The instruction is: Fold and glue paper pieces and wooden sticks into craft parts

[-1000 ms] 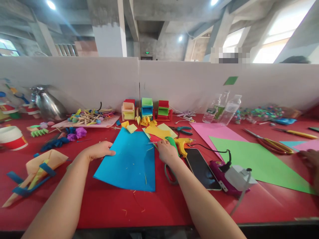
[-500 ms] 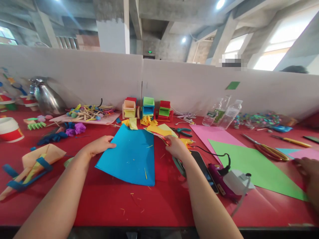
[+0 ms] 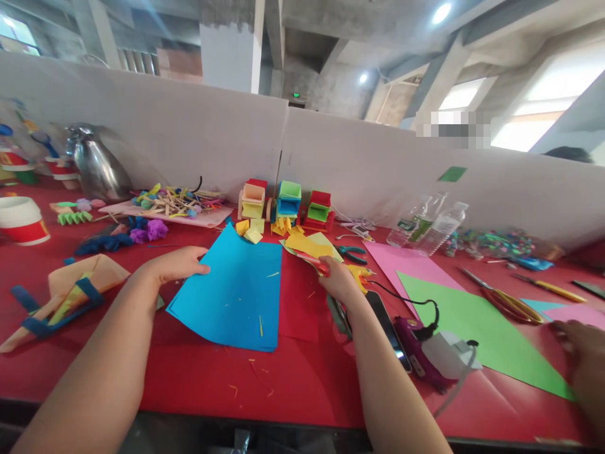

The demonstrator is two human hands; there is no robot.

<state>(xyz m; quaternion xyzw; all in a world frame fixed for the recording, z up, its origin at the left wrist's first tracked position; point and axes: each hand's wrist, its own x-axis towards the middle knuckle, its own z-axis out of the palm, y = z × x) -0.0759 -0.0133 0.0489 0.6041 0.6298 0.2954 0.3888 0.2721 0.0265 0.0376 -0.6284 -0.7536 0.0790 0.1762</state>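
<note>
My left hand rests on the left edge of a blue paper sheet lying on the red table, thumb and fingers pinching that edge. My right hand is closed on the near edge of a stack of yellow and red paper sheets just right of the blue sheet. A red sheet lies partly under the blue one. Scissors lie under my right wrist.
A phone, a purple glue gun and a yellow glue gun lie right of my hand. Green and pink sheets, scissors and bottles lie further right. Another person's hand is at the right edge. Paper boxes stand at the divider.
My left hand has slid the blue sheet to the left, which uncovers the red sheet. My right hand moved from the green-handled tool to the stack of yellow and red sheets.
</note>
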